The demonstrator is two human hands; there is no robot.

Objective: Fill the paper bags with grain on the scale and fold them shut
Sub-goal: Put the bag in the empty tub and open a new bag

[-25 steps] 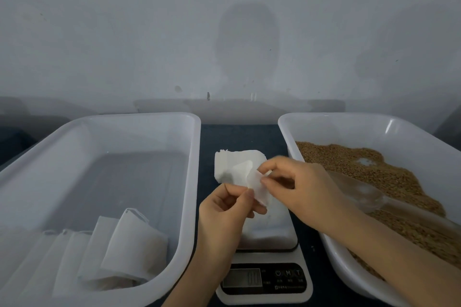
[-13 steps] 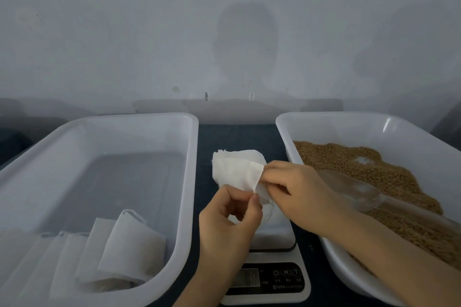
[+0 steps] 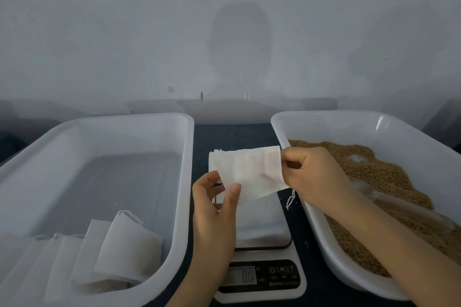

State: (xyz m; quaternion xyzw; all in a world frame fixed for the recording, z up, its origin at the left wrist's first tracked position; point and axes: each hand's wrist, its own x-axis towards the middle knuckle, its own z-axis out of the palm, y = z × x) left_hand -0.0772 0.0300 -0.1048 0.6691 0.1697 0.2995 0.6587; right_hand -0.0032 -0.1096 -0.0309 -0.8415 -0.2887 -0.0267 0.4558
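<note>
Head view: the left hand (image 3: 214, 207) pinches the paper bag (image 3: 247, 172) at its lower left corner, and the right hand (image 3: 316, 177) pinches its right edge. The bag hangs above the scale (image 3: 262, 279), in the narrow gap between the left tub (image 3: 186, 182) and the right tub (image 3: 279, 127) of grain (image 3: 374, 169). Dark tabletop (image 3: 232, 134), grey wall (image 3: 124, 32) behind.

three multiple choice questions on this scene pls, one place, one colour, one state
1. Where is the scale? A) on a shelf B) between the left tub and the right tub C) on the floor
2. What colour is the grain? A) green B) white C) brown
3. The paper bag is A) pinched by the left hand and right hand B) lying flat C) torn in two

B: the tubs flank it. C: the heap looks brown. A: both hands pinch its edges.
</note>
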